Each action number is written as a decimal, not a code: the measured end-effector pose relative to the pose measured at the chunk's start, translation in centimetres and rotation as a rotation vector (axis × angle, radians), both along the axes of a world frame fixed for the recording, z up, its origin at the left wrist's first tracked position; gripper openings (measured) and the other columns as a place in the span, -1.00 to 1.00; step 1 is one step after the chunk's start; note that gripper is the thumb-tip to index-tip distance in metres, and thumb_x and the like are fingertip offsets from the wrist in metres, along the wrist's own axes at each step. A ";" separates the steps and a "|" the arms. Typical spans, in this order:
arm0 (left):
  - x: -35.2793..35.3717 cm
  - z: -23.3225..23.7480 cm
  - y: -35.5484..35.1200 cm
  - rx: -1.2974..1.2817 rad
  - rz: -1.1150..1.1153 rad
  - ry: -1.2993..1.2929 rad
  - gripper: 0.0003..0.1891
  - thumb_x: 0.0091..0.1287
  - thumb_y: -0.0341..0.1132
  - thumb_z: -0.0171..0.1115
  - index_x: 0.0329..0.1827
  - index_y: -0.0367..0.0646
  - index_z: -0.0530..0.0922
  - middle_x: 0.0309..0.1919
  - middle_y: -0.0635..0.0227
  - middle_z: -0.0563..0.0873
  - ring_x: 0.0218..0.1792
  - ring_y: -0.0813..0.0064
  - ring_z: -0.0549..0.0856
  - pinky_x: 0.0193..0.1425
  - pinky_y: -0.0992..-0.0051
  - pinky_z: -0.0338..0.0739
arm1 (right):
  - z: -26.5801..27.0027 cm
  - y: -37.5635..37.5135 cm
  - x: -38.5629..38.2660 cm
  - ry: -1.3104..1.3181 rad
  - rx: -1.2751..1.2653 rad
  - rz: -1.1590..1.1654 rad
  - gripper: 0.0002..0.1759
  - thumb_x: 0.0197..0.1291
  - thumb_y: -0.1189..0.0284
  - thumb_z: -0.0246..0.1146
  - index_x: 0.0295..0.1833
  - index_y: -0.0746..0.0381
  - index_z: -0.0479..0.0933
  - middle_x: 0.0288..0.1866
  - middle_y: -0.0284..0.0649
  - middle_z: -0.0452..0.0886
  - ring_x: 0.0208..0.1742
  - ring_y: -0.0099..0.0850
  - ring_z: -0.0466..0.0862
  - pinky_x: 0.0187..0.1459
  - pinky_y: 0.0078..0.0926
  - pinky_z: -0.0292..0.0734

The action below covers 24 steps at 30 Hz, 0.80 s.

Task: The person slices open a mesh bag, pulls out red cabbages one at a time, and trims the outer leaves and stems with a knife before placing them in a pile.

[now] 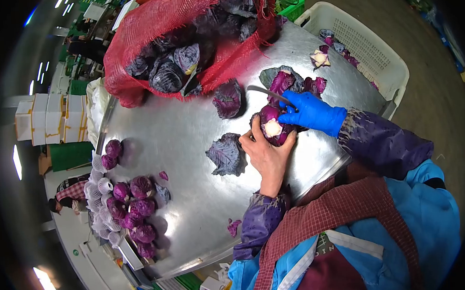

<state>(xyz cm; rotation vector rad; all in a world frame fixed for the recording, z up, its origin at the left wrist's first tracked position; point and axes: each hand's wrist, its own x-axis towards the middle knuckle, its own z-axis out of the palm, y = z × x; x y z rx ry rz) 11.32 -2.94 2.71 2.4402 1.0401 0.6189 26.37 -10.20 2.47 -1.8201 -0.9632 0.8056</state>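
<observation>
My bare left hand (266, 156) wraps its fingers and thumb around a red cabbage (272, 112), whose pale cut stem end faces up. In the blue glove, my right hand (314, 112) grips a knife (265, 91) with a thin curved blade, its fingers right at the cabbage's side. A loose dark outer leaf (226, 154) lies left of my left hand. Beyond the blade sits another red cabbage (228, 99). Trimmed purple leaves (283, 83) are heaped just past my gloved hand.
A red mesh sack (134, 40) of dark cabbages lies open on the metal table (185, 131). Several peeled cabbages (142, 206) sit at the left edge beside white foam nets (97, 190). A white basket (389, 60) with trimmings stands right. A person (71, 191) is far left.
</observation>
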 end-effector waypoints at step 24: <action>-4.0 2.3 3.4 -0.160 -0.297 0.198 -0.01 -0.28 -0.15 0.55 0.29 -0.19 0.23 0.15 0.05 0.40 0.16 0.08 0.46 0.21 0.27 0.41 | -5.0 2.4 -2.2 0.714 0.047 -0.059 -0.63 0.12 0.31 0.33 0.03 0.21 0.53 -0.22 -0.36 0.59 -0.21 -0.61 0.55 -0.18 -0.60 0.51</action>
